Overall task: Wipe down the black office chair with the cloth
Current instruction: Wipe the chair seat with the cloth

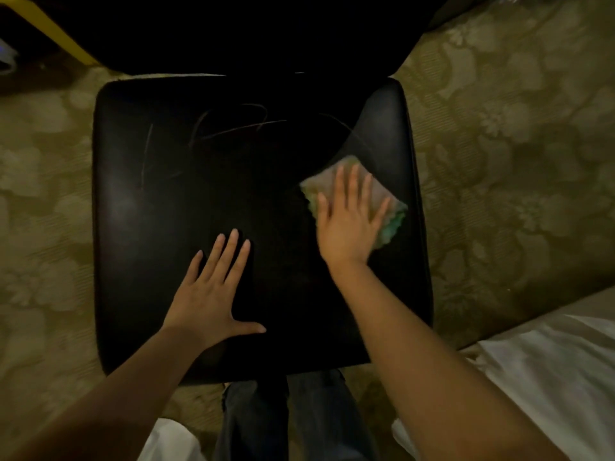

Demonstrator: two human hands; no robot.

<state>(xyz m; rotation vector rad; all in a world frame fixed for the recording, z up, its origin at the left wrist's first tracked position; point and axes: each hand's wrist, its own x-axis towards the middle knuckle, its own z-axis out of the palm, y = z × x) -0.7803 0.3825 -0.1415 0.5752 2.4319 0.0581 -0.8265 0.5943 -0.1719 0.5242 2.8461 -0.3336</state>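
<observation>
The black office chair (159,201) fills the middle of the view, its square leather seat seen from above, with thin scuff lines near the back. A folded cloth (394,216), pale with green edges, lies on the right side of the seat. My right hand (349,224) presses flat on the cloth, fingers spread. My left hand (213,291) rests palm down on the bare front-left part of the seat, fingers apart, holding nothing. The chair's backrest at the top is lost in shadow.
Patterned beige carpet (515,144) surrounds the chair. White bedding (549,371) lies at the lower right. A yellow-edged object (56,31) sits at the top left. My legs in dark trousers (286,420) stand against the seat's front edge.
</observation>
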